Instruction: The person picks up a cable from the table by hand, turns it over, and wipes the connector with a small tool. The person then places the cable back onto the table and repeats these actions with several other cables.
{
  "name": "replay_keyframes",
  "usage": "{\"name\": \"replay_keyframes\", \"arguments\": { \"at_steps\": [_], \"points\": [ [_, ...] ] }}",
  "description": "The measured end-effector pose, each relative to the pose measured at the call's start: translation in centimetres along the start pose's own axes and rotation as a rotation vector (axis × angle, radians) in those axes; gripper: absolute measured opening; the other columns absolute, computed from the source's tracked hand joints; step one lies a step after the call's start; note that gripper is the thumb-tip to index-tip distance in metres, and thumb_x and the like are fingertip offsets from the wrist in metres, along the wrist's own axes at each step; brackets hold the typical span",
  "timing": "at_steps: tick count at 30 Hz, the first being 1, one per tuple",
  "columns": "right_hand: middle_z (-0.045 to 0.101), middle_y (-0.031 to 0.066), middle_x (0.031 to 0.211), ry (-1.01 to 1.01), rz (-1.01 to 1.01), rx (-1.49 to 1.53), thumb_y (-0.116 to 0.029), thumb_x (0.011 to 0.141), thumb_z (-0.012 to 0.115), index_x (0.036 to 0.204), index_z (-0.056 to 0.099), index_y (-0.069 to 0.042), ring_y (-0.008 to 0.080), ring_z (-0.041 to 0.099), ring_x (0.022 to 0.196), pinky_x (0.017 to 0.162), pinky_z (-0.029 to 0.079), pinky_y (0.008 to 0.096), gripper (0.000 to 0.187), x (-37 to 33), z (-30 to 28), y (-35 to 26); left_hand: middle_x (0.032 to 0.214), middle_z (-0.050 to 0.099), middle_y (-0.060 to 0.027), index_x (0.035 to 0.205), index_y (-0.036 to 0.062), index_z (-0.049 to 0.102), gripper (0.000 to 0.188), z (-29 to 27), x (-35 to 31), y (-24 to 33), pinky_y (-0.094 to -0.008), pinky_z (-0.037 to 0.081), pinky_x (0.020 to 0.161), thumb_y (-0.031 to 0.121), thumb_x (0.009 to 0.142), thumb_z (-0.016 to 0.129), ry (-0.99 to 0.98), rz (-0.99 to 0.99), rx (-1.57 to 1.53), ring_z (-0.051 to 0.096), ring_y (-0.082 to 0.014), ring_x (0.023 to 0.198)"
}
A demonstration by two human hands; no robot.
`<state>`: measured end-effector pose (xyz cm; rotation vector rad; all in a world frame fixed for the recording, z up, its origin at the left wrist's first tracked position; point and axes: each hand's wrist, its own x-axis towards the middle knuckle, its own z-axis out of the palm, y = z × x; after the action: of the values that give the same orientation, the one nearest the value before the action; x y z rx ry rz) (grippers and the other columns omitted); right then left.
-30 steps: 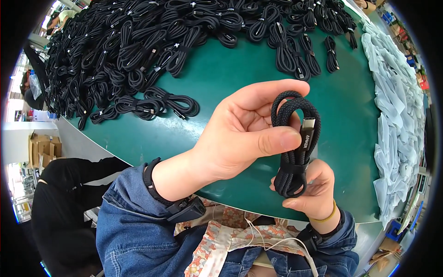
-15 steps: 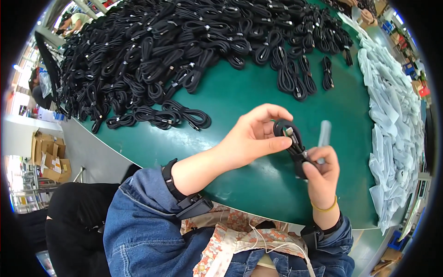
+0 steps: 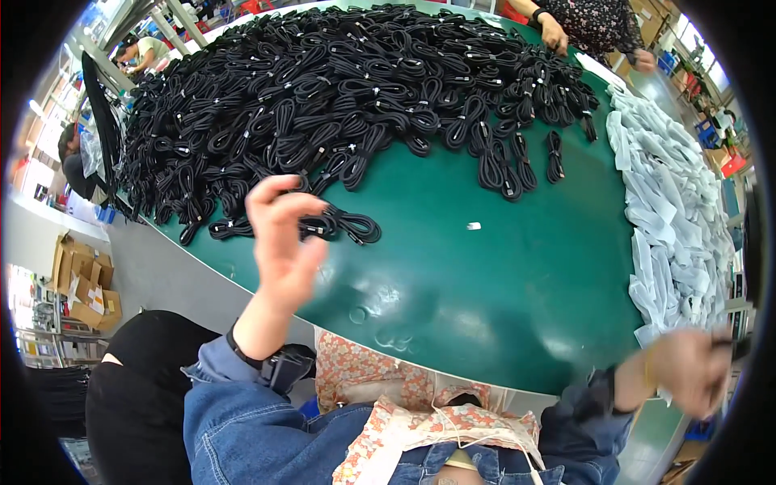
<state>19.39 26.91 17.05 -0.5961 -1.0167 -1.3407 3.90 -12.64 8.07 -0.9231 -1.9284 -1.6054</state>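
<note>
My left hand (image 3: 283, 242) is raised over the green table with its fingers apart and nothing in it. Just beyond it are a few bundled black cables (image 3: 356, 226), at the near edge of a large heap of the same cables (image 3: 323, 89). Out at the right rim, past the table's edge, my right hand (image 3: 691, 372) is smeared by motion. A dark shape shows by its fingers, too blurred to make out. It is near the front end of a long pile of pale translucent bags (image 3: 667, 218). A small white piece (image 3: 474, 226) lies on the table.
A single cable bundle (image 3: 554, 158) lies apart, right of the heap. Across the table another person's hand (image 3: 553, 34) reaches to the heap's far right end. Cardboard boxes (image 3: 85, 283) stand on the floor at the left. The table's curved front edge (image 3: 388, 353) runs close before me.
My left hand has let go of the cable bundle and moved left, fingers spread. My right hand has swung far right. The white piece now shows on the table, and the co-worker's hand reaches in.
</note>
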Motion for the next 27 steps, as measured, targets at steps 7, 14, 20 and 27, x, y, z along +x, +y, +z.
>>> {"name": "replay_keyframes", "arguments": {
  "at_steps": [7,14,20,27],
  "points": [
    [0.05,0.0203,0.104,-1.574,-0.024,1.443,-0.031,0.069,0.062,0.114,0.036,0.001,0.0352,0.048,0.095,0.082,0.036,0.0376,0.061,-8.8,-3.1,-11.8,0.115,0.031,-0.007,0.107,0.0006,0.039,0.028,-5.3,-2.6,0.2,-0.0283,0.038,0.076,0.006,0.079,0.044,0.516,-0.211,-0.173,0.048,-0.0142,0.087],
    [0.034,0.0167,0.124,-1.446,-0.156,1.434,-0.029,0.075,0.055,0.123,0.026,-0.002,0.0303,0.04,0.107,0.09,0.026,0.0411,0.062,-12.9,-8.1,-5.6,0.117,0.031,-0.0066,0.106,0.0008,0.038,0.028,-7.4,-2.5,0.2,-0.0261,0.038,0.075,0.004,0.079,0.044,0.548,-0.182,0.147,0.047,-0.0133,0.088],
    [0.031,0.0145,0.127,-1.344,-0.144,1.422,-0.027,0.077,0.052,0.123,0.026,-0.003,0.028,0.034,0.114,0.092,0.023,0.0403,0.058,-12.6,-9.0,-4.9,0.108,0.035,-0.0076,0.101,0.0068,0.046,0.036,-5.9,-2.0,-1.3,-0.0315,0.034,0.079,0.006,0.066,0.056,0.2,-0.102,0.662,0.042,-0.0169,0.092],
    [0.035,0.0154,0.124,-1.475,0.015,1.517,-0.025,0.079,0.05,0.124,0.027,-0.003,0.0291,0.038,0.11,0.091,0.025,0.0375,0.055,-12.8,-8.8,-4.9,0.096,0.046,-0.0038,0.094,0.0116,0.053,0.038,-5.7,-2.2,-3.0,-0.0397,0.027,0.083,0.011,0.057,0.061,-0.519,-0.183,1.144,0.043,-0.0206,0.094]
  ]
}}
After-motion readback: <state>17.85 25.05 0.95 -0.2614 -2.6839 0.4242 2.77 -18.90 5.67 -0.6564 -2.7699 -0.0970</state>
